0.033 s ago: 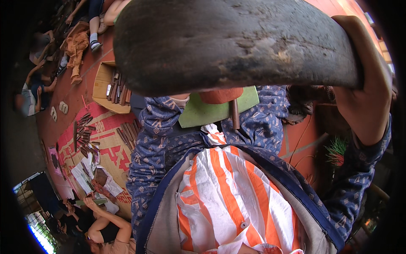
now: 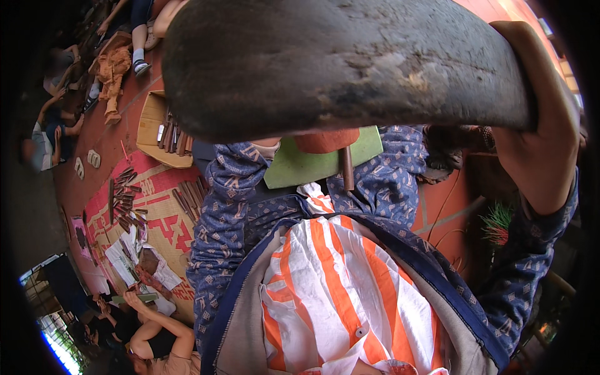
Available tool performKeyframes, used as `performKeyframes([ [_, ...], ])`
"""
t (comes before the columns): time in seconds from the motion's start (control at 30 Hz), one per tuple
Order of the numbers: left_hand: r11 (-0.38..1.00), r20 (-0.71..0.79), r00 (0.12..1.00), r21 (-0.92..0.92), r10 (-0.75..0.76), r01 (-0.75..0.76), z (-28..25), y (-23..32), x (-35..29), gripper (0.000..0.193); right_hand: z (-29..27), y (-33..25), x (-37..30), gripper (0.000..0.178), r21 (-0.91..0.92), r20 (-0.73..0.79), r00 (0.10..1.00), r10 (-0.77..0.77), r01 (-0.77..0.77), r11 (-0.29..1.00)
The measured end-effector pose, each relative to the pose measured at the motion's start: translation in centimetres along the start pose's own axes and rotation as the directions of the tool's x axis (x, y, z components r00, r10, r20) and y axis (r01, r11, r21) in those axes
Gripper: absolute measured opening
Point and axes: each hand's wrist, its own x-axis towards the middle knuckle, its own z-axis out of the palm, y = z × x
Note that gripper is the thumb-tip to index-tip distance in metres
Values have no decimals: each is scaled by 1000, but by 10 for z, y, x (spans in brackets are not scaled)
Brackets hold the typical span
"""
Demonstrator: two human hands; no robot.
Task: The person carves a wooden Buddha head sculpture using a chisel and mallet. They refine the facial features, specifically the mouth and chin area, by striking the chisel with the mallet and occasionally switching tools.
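Observation:
A thick, dark, worn wooden mallet (image 2: 350, 69) fills the upper middle of the view, close to the camera. My right hand (image 2: 550, 112) is closed round its right end. Of my left hand (image 2: 269, 144), only a bit at the sleeve cuff shows; the mallet hides its fingers. Below the mallet, a reddish-brown wooden piece (image 2: 325, 142) rests on a green board (image 2: 290, 169) across my lap. A slim brown rod like a tool handle (image 2: 347, 172) sticks out from beside that piece toward me. Whatever lies behind the mallet is hidden.
To the left, a cardboard box (image 2: 150, 128) holds several chisels. More tools (image 2: 122, 194) lie on a red and tan mat (image 2: 165, 209). A carved wooden figure (image 2: 112, 72) stands farther off. Other people sit at the left. A green brush-like bundle (image 2: 498, 222) is at the right.
The mallet's left end has shifted very slightly left. My hands and the things round about look the same.

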Motion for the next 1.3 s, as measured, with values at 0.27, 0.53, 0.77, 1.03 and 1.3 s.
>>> performKeyframes([
  [0.27, 998, 2, 999, -41, -47, 47, 10, 1, -1, 11, 0, -8, 9, 66, -63, 9, 999, -37, 38, 997],
  [0.53, 999, -15, 1000, 34, -23, 24, 4, 0, -8, 13, 10, -11, 19, 65, -67, 12, 997, -81, 82, 994],
  [0.77, 998, -44, 998, -55, -44, 41, 10, 3, -3, 14, -3, -19, 19, 64, -130, 29, 998, -57, 60, 990],
  [1.03, 998, -58, 997, -19, -58, 57, 7, -3, -12, 12, 2, -22, 27, 63, -134, 26, 995, -93, 96, 986],
  [1.3, 989, 52, 997, -135, -60, 66, 13, -16, -20, 7, -11, -25, 28, 62, -177, 41, 997, -71, 77, 981],
])
